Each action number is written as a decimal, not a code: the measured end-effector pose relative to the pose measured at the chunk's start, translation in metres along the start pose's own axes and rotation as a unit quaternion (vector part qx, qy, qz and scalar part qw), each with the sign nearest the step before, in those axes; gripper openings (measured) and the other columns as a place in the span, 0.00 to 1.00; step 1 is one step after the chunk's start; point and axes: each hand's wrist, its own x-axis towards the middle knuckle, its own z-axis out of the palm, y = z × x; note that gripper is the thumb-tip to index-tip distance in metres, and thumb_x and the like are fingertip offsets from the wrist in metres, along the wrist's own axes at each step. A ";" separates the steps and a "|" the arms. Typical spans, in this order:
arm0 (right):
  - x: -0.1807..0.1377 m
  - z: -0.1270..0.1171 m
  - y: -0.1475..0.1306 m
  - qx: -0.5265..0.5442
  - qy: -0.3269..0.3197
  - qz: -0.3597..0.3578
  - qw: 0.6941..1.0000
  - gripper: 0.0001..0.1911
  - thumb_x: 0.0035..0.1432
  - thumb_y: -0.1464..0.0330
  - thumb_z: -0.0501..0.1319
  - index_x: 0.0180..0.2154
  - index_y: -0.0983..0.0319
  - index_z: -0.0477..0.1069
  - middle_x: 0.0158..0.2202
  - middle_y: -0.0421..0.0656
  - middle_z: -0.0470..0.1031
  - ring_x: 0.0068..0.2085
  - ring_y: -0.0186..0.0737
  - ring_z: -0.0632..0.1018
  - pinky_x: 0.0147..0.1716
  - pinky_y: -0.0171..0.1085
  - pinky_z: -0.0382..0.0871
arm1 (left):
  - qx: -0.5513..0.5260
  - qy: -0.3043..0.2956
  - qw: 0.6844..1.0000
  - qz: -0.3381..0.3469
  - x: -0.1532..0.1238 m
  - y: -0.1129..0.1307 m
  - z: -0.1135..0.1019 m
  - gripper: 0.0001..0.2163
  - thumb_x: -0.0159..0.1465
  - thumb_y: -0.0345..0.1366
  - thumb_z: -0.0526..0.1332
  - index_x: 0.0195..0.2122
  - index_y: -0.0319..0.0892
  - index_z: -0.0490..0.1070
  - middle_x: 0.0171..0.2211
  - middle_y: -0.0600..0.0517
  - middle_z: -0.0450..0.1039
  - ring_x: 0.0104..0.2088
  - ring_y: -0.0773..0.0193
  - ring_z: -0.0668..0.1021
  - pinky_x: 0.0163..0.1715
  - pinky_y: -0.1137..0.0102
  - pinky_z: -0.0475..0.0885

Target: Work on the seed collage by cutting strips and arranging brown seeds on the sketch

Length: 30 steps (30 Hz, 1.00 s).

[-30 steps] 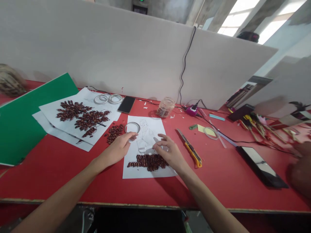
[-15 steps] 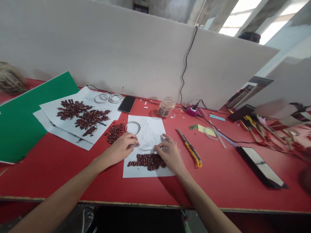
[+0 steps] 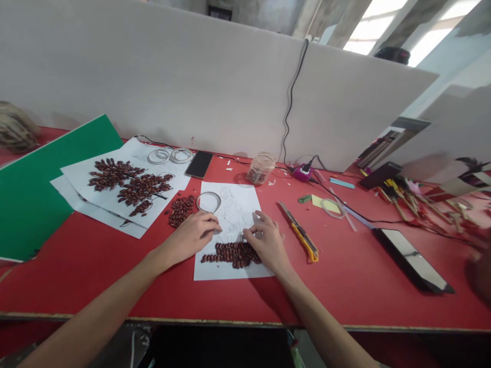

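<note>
A white sheet with a pencil drawing (image 3: 236, 204) lies before me, its lower part bearing rows of reddish-brown beans (image 3: 233, 251). My left hand (image 3: 198, 230) rests at the sheet's left edge, fingers curled together; whatever is in them is hidden. Just above it is a roll of clear tape (image 3: 209, 202), and a loose pile of beans (image 3: 181, 209) sits beside it on the table. Over the right end of the rows, my right hand (image 3: 266, 240) has thumb and index finger brought together in a pinch. Anything between those fingertips is too small to make out.
Right of the sheet lies a yellow utility knife (image 3: 303, 237). Behind are a clear jar with beans (image 3: 261, 168), a phone (image 3: 199, 164) and a purple power adapter (image 3: 303, 174). Bean-covered sheets (image 3: 115, 204) and a green board (image 3: 46, 189) occupy the left; a tablet-like device (image 3: 412, 260) lies right.
The camera view has shifted slightly. Both hands keep nearly the same places over the sheet, with only slight finger movement; the bean rows look unchanged.
</note>
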 end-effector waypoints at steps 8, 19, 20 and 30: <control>0.001 -0.004 0.000 0.019 -0.011 0.016 1.000 0.13 0.58 0.60 0.62 0.24 0.58 0.77 0.66 0.48 0.66 0.65 0.60 0.63 0.59 0.64 0.50 | 0.004 0.015 1.000 0.000 0.001 -0.002 0.004 0.13 0.68 0.26 0.57 0.43 0.46 0.80 0.46 0.48 0.77 0.50 0.54 0.75 0.53 0.58 0.70; -0.001 -0.002 0.001 0.023 -0.009 0.008 1.000 0.13 0.57 0.61 0.62 0.24 0.57 0.77 0.65 0.46 0.67 0.65 0.61 0.62 0.59 0.64 0.49 | 0.019 0.006 1.000 -0.005 0.001 -0.005 0.005 0.12 0.68 0.26 0.58 0.44 0.47 0.80 0.47 0.50 0.77 0.51 0.54 0.74 0.53 0.58 0.69; -0.001 -0.002 0.001 0.022 -0.007 0.007 1.000 0.13 0.57 0.61 0.62 0.23 0.57 0.76 0.65 0.46 0.66 0.65 0.61 0.62 0.59 0.64 0.49 | 0.019 0.005 1.000 -0.005 0.001 -0.004 0.005 0.12 0.68 0.26 0.58 0.44 0.47 0.80 0.47 0.50 0.77 0.51 0.54 0.74 0.53 0.58 0.69; -0.002 -0.001 0.001 0.015 -0.004 0.005 1.000 0.14 0.58 0.60 0.62 0.23 0.58 0.75 0.66 0.47 0.66 0.64 0.59 0.63 0.59 0.64 0.50 | 0.010 -0.001 1.000 -0.006 0.001 0.002 0.001 0.13 0.70 0.27 0.56 0.44 0.46 0.80 0.47 0.48 0.77 0.51 0.54 0.75 0.53 0.58 0.70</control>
